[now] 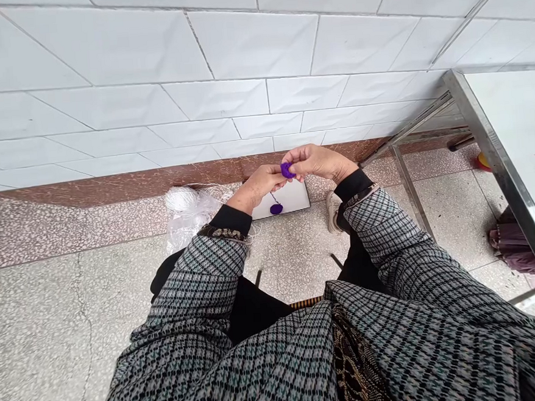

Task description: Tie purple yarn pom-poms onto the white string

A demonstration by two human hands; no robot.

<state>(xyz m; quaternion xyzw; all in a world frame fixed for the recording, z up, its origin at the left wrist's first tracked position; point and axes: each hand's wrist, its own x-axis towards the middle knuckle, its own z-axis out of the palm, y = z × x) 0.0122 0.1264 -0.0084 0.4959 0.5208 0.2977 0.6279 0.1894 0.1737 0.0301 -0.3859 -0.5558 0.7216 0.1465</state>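
Observation:
Between the fingertips of both hands is a small purple knitted or crocheted piece (287,170). My left hand (262,184) pinches its left side, and my right hand (313,162) is closed on its right side. Whether a hook or needle is among the fingers cannot be made out. A purple strand hangs below the hands toward a small ball of purple yarn (276,209), which lies on a white, dark-edged tray or box lid (297,196) on the floor.
Left of the tray, white yarn balls (180,199) lie in and by a clear plastic bag (178,226). A tiled wall (224,99) rises ahead. A metal-framed table (496,129) stands at right. A shoe (334,213) shows beside the tray, and dark purple cloth (513,244) lies under the table.

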